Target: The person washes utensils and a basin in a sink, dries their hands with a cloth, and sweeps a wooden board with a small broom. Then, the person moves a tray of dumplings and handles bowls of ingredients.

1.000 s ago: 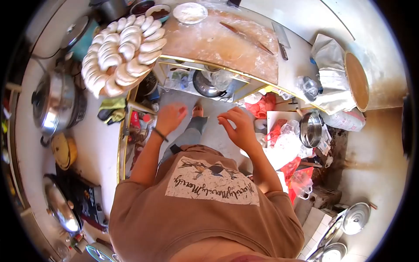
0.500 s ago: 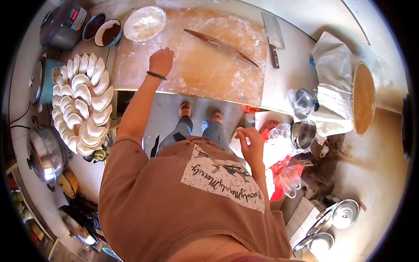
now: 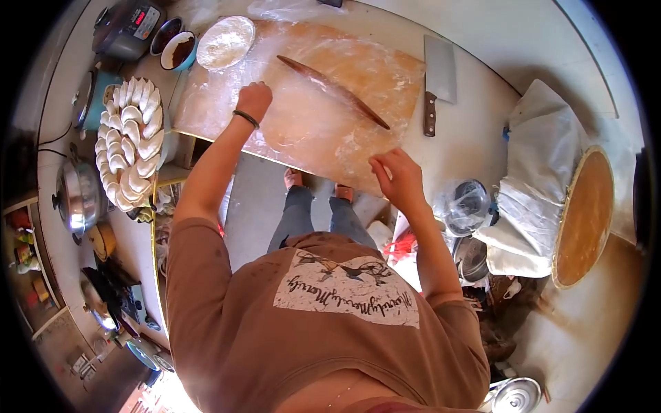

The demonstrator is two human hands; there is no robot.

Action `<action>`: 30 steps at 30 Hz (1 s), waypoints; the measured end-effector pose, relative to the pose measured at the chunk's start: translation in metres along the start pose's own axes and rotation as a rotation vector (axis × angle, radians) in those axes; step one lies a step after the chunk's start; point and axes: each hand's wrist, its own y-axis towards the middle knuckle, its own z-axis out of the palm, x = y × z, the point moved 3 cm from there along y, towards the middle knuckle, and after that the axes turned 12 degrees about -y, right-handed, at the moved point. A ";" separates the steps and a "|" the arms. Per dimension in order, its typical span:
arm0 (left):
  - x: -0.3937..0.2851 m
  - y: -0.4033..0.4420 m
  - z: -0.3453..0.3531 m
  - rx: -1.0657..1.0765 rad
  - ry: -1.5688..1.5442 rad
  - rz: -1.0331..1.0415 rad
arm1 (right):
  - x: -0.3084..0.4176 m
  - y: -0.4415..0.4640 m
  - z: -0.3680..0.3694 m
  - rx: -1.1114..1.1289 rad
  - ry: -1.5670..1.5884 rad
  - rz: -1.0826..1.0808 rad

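My left hand (image 3: 254,100), a dark bracelet at its wrist, is closed with curled fingers over the left part of the floured wooden board (image 3: 296,131). Anything inside it is hidden. My right hand (image 3: 401,180) hovers by the board's front right edge, thumb and fingers drawn together; I cannot make out anything between them. A brown rolling pin with tapered ends (image 3: 335,93) lies slantwise on the board, apart from both hands. Beyond my left hand, a white bowl of flour (image 3: 226,43) sits at the board's back left corner.
Many crescent dumplings (image 3: 131,127) fill a round tray at left. Two small bowls, one with dark red filling (image 3: 180,51), stand near a cooker (image 3: 129,29). Right of the board lies a cleaver (image 3: 439,72). Farther right are a plastic-covered container (image 3: 468,203) and a white sack (image 3: 540,158).
My right hand has risen from beside my body to the board's front right edge. My left hand stays closed over the board. The head view has shifted and turned slightly.
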 end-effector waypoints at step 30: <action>-0.182 -0.873 0.015 0.326 -0.594 -2.458 | -0.103 -0.127 0.071 -0.491 -0.409 0.787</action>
